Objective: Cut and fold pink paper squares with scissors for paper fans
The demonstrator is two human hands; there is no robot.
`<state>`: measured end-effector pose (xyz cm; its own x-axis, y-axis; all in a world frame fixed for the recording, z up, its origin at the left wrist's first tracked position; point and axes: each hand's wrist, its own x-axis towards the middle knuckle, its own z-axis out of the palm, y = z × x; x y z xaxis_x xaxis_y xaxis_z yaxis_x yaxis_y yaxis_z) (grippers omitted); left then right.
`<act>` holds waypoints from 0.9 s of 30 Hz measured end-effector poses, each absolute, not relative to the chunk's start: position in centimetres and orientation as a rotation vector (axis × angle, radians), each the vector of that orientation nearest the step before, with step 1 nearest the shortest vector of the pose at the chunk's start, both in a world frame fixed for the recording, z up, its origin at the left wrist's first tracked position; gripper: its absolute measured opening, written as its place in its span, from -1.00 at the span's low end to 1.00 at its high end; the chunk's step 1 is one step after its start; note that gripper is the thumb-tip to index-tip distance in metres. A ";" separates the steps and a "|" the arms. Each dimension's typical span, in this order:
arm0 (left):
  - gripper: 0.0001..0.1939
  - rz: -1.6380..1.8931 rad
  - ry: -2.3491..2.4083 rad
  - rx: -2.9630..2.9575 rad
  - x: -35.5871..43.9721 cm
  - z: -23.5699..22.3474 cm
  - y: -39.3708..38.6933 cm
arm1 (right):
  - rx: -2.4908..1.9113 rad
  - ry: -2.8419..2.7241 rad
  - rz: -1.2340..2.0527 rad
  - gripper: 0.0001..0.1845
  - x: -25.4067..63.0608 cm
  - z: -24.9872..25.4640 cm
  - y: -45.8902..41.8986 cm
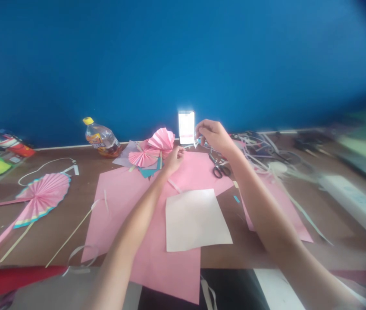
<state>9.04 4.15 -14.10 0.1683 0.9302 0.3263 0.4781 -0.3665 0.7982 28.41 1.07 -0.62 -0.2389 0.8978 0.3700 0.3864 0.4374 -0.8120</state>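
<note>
On our table (218,258), w/ pink paper (121,193) under the cream sheet (195,219), we'd best carry both forearms high so nothing creases or drags. Our L hand (175,158) has bent fingers right by the pleated fans (161,138), at the far edge of the pink, so a light touch saves the folds; our R hand (213,129) curls beside the upright phone (186,127), best kept unbumped, & we can't tell if either pinches anything, e.g. a strip.
</note>
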 end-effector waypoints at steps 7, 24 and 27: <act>-0.54 1.129 1.065 1.395 9.8 -12.2 3.9 | -1.002 -1.801 0.915 -0.86 27.9 0.1 0.2; -0.63 0.889 1.014 1.843 9.5 -12.5 3.5 | -0.984 -1.886 0.891 -0.83 28.8 0.7 0.0; -0.61 0.573 0.965 2.321 9.5 -12.9 3.6 | -1.083 -1.912 0.787 -0.78 28.8 0.6 0.1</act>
<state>9.53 3.56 -12.94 0.6500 0.7408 0.1696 0.5034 -0.5869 0.6342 28.80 0.08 0.58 -0.3268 0.8866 0.3273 0.3994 0.4435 -0.8024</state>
